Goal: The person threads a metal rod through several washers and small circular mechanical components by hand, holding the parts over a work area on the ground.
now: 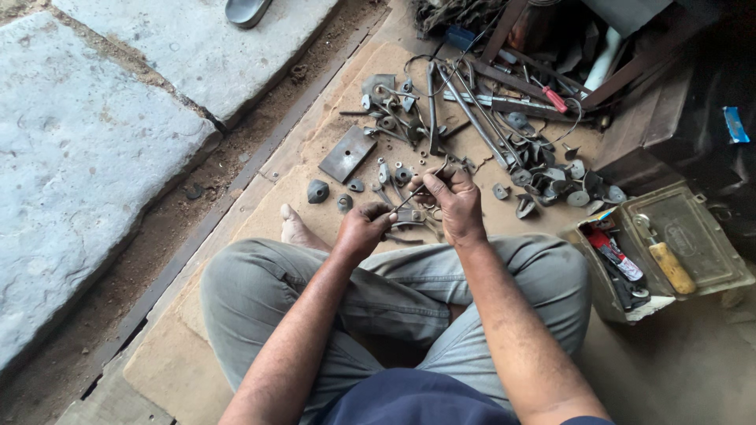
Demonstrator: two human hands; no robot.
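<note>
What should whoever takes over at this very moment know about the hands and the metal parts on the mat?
Left hand: fingers pinch the near end of a thin metal rod.
Right hand: fingers grip the rod's far end; it spans both hands above the lap.
Loose metal parts lie scattered on the brown mat just ahead, with a flat metal plate to the left and long bars behind.
Open green toolbox sits at the right, a yellow-handled tool on it.
Done: rod picked up.
Left: parts on the mat remain unsorted.
</note>
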